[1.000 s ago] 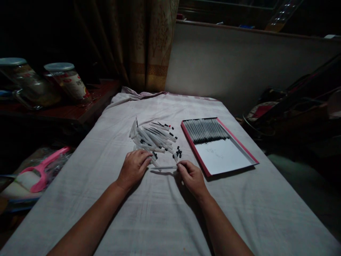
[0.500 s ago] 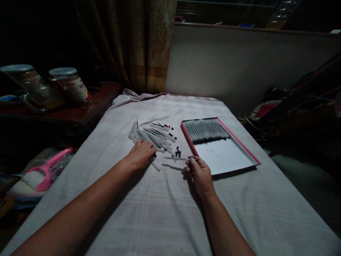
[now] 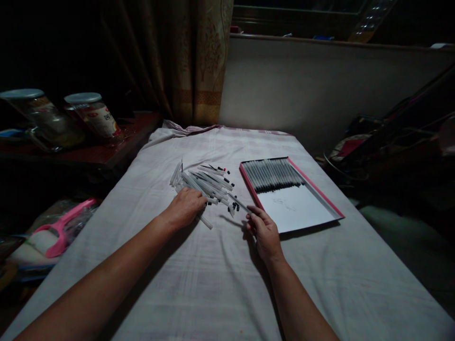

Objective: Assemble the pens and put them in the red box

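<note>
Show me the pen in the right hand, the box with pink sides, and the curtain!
Pen [image 3: 241, 204]: head view, middle of its barrel.
Box [image 3: 308, 211]: head view, bare white bottom.
Curtain [image 3: 209, 61]: head view, patterned cloth above the band.

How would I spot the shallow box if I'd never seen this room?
Find the pale cloth, then look just past the right hand, right of the loose pen parts. The shallow box has pink sides; unlike those parts, the pens in it lie in a tidy row.
</note>
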The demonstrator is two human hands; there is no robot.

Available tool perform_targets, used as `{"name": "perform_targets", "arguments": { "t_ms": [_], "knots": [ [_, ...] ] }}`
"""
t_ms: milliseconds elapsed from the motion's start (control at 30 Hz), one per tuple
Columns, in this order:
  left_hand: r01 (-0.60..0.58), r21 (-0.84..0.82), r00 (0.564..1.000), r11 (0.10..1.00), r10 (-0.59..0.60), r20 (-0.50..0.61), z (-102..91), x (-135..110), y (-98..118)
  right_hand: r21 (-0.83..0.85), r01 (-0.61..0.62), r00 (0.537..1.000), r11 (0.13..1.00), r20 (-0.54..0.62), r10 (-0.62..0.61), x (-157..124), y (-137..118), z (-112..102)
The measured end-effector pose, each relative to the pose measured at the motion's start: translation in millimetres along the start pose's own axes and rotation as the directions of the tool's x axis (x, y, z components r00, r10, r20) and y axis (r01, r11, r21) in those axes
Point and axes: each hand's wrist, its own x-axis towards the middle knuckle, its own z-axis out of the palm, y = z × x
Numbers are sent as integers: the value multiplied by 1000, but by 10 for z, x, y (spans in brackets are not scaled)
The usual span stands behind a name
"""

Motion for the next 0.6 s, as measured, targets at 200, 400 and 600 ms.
{"name": "perform_targets", "arguments": {
  "t_ms": [200, 400, 600],
  "knots": [
    [151, -358, 960, 922, -223, -170, -77, -196, 127, -91, 17, 999, 996, 39, -14, -38, 8, 9],
    [286, -954, 765, 94, -622, 168, 153, -525, 411, -252, 127, 967, 959, 247, -63, -136, 26, 13],
    [284, -956, 722, -68, -641, 260, 185, -631, 512, -350, 269, 924, 897, 357, -137, -186, 41, 59]
  ]
}}
